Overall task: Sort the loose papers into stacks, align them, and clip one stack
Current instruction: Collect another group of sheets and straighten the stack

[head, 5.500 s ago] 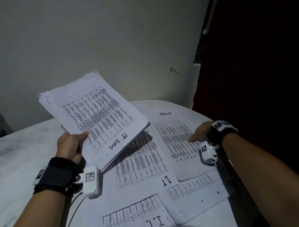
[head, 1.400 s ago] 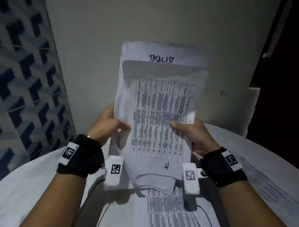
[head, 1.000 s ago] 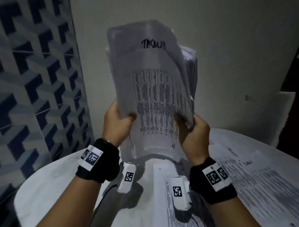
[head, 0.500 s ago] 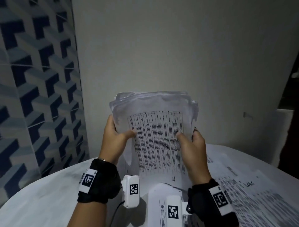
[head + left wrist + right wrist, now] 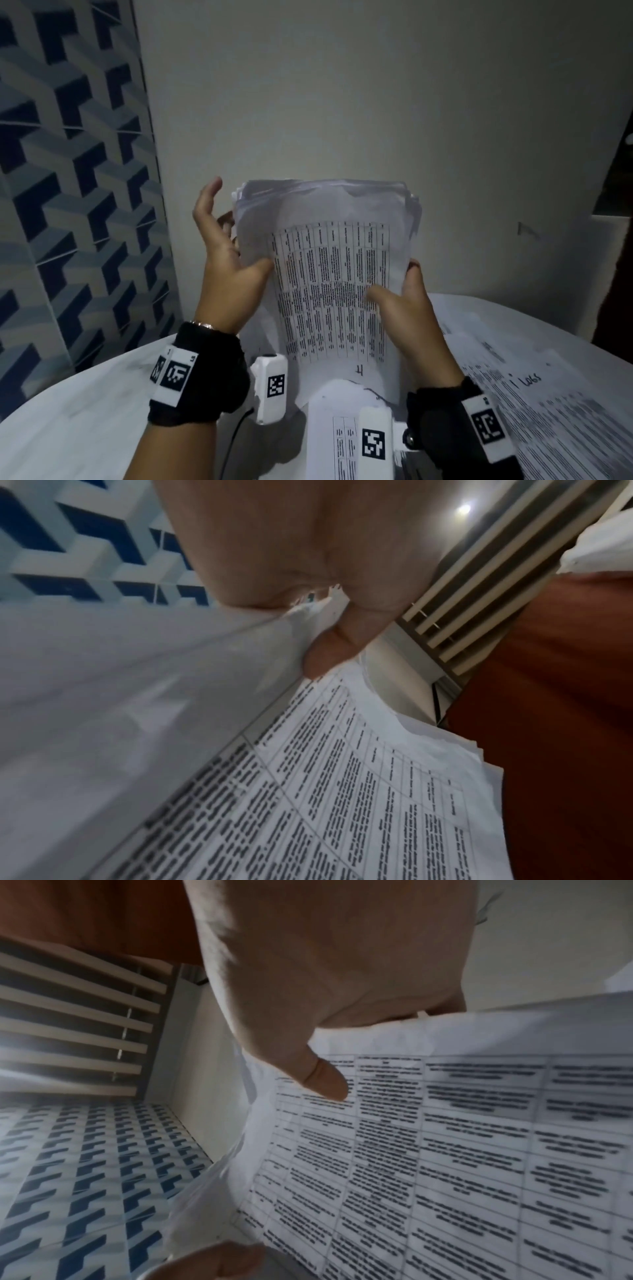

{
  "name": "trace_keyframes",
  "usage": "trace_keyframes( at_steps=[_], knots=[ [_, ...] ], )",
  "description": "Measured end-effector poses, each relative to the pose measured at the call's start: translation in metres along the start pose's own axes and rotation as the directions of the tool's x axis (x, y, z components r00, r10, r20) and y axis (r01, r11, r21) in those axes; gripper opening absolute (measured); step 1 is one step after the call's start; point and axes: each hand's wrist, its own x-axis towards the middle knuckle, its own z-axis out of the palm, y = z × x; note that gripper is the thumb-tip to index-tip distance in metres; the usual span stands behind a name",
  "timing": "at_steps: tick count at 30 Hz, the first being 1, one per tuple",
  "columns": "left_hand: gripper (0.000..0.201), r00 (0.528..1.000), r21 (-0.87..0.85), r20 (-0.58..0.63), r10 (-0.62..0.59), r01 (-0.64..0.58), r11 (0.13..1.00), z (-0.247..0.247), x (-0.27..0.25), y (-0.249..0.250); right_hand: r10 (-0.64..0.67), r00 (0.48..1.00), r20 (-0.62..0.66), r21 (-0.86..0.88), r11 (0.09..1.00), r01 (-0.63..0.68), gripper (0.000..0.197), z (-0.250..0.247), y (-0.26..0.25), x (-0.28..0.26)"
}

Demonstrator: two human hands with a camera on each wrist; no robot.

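A thick stack of printed table sheets [image 5: 329, 274] stands upright with its lower edge near the white table [image 5: 85, 428]; its top edges are slightly uneven. My right hand [image 5: 400, 298] grips the stack's right edge, thumb on the front sheet and fingers behind. My left hand [image 5: 233, 246] is at the left edge: the thumb touches the front sheet and the fingers are spread, the forefinger pointing up clear of the paper. The left wrist view shows the stack [image 5: 342, 804] under my thumb. In the right wrist view my thumb presses the front sheet [image 5: 445, 1150].
More printed sheets [image 5: 548, 411] lie spread over the right side of the table, one marked "Logs". Another sheet [image 5: 339, 438] lies just in front of the stack. A plain wall stands close behind, a blue patterned tile wall [image 5: 68, 171] at left.
The stack has come down from in front of my face to table level. My left fingers, which were gripping its left edge, have spread away from it.
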Motion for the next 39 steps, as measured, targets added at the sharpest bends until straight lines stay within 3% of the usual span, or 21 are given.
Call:
trace_keyframes(
  at_steps=[4, 6, 9, 11, 13, 15, 19, 24, 28, 32, 36, 39],
  knots=[
    [0.045, 0.990, 0.066, -0.078, -0.118, 0.123, 0.990, -0.004, 0.004, -0.012, 0.023, 1.000, 0.004, -0.006, 1.000, -0.023, 0.025, 0.000, 0.011, 0.000],
    [0.032, 0.993, 0.066, -0.109, -0.048, 0.056, 0.996, -0.002, 0.004, -0.011, -0.023, 0.999, -0.043, 0.035, 0.999, 0.025, 0.028, 0.002, 0.012, 0.000],
    [0.029, 0.989, 0.032, -0.128, 0.069, -0.066, 0.997, 0.001, 0.004, -0.003, -0.018, 0.998, -0.065, 0.125, 0.992, 0.026, 0.034, 0.000, 0.010, 0.003],
    [0.024, 0.996, 0.016, -0.089, 0.011, -0.010, 1.000, -0.001, 0.004, -0.004, 0.072, 0.997, -0.021, 0.203, 0.977, -0.066, 0.045, -0.002, 0.014, 0.005],
    [0.033, 0.986, 0.043, -0.024, -0.167, 0.168, 0.985, -0.007, 0.006, -0.011, 0.147, 0.989, 0.027, 0.208, 0.967, -0.149, 0.049, -0.004, 0.019, 0.004],
    [0.045, 0.939, 0.089, 0.028, -0.343, 0.339, 0.937, -0.016, 0.007, -0.020, 0.178, 0.981, 0.079, 0.154, 0.970, -0.189, 0.043, -0.007, 0.022, 0.004],
    [0.043, 0.895, 0.002, 0.044, -0.445, 0.445, 0.896, -0.027, 0.006, -0.030, 0.184, 0.972, 0.144, 0.122, 0.972, -0.202, 0.038, 0.001, 0.024, 0.003],
    [0.048, 0.935, -0.142, 0.047, -0.351, 0.354, 0.924, -0.020, 0.007, -0.015, 0.111, 0.994, -0.018, 0.142, 0.984, -0.108, 0.038, 0.007, 0.019, 0.007],
    [0.046, 0.945, -0.055, 0.081, -0.318, 0.322, 0.945, -0.017, 0.004, -0.007, 0.090, 0.996, -0.008, 0.189, 0.978, -0.087, 0.036, 0.006, 0.012, 0.003],
    [0.061, 0.967, -0.028, 0.043, -0.251, 0.253, 0.967, -0.011, 0.003, -0.004, -0.045, 0.998, 0.035, 0.164, 0.986, 0.038, 0.028, 0.007, 0.005, 0.000],
    [0.082, 0.999, 0.034, 0.031, -0.044, 0.043, 0.998, -0.004, -0.001, 0.008, -0.176, 0.984, -0.039, 0.115, 0.977, 0.179, 0.027, 0.007, -0.003, -0.003],
    [0.103, 0.998, 0.094, 0.048, 0.039, -0.044, 0.995, 0.003, -0.005, 0.013, -0.247, 0.968, -0.043, 0.065, 0.966, 0.249, 0.026, 0.009, -0.004, -0.006]
  ],
)
